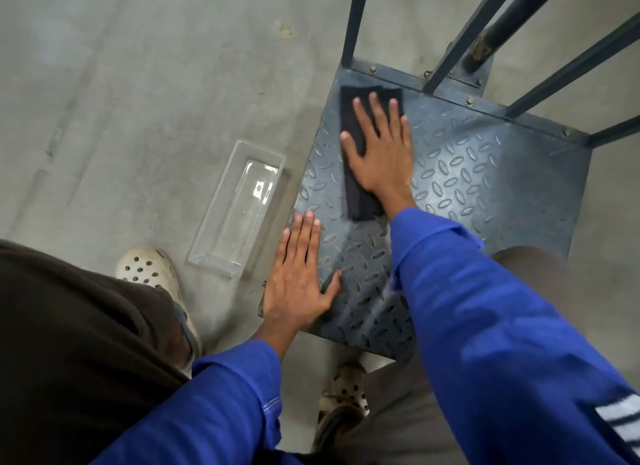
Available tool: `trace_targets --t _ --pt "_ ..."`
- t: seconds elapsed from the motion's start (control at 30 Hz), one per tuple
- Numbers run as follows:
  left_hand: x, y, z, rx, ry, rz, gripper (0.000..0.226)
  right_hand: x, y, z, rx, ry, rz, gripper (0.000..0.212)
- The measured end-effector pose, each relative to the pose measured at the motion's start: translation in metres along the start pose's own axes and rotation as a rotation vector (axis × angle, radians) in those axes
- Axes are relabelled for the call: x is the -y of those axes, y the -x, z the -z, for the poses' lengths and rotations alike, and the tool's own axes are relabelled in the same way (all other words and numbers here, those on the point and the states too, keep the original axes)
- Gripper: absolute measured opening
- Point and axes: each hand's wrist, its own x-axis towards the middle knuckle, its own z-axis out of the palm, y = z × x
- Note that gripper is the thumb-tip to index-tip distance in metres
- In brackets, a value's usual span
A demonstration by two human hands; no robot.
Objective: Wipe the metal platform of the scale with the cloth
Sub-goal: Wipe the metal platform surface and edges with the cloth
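Note:
The scale's metal platform (467, 174) is dark blue-grey tread plate lying on the concrete floor. A folded black cloth (351, 118) lies flat on its far left part. My right hand (381, 149) presses down on the cloth with fingers spread and palm flat, covering its right half. My left hand (299, 274) rests flat on the platform's near left edge, fingers together and thumb out, holding nothing. Both arms wear blue sleeves.
A clear plastic tray (239, 208) lies on the floor just left of the platform. Dark metal rails (460, 35) rise from the platform's far edge. My feet in pale perforated clogs (149, 267) stand on the concrete near the platform's front corner.

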Motion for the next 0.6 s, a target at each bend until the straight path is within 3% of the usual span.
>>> trace_targets --t 0.07,0.1,0.17,0.27,0.3,0.37,0.43,0.57,0.6 --pt "0.000 -0.001 -0.003 -0.012 0.018 0.006 0.099 0.014 -0.010 -0.004 -0.043 -0.031 -0.227 0.069" --pt "0.001 -0.001 -0.003 -0.013 0.031 0.012 0.099 0.032 -0.005 -0.007 -0.048 -0.035 -0.247 0.069" --pt "0.001 -0.001 -0.002 -0.012 0.041 0.009 0.098 0.057 0.018 -0.014 -0.004 -0.008 -0.067 0.067" --pt "0.001 -0.001 0.000 -0.015 0.026 -0.003 0.097 0.031 0.002 -0.004 0.039 0.010 0.248 0.064" --pt "0.001 0.000 0.000 -0.015 0.030 -0.006 0.097 0.017 -0.013 0.002 0.038 0.022 0.228 0.064" --pt "0.000 0.001 -0.002 -0.030 0.040 -0.002 0.098 0.007 -0.025 0.006 0.008 0.027 0.012 0.065" --pt "0.000 -0.001 -0.002 -0.040 0.049 0.006 0.099 0.031 -0.008 -0.001 -0.033 0.005 -0.089 0.065" --pt "0.000 -0.001 -0.003 -0.049 0.055 -0.001 0.098 0.035 0.013 -0.007 0.047 0.010 0.272 0.064" --pt "0.000 -0.001 -0.002 -0.037 0.054 -0.006 0.098 0.020 -0.001 0.001 0.043 0.021 0.277 0.065"
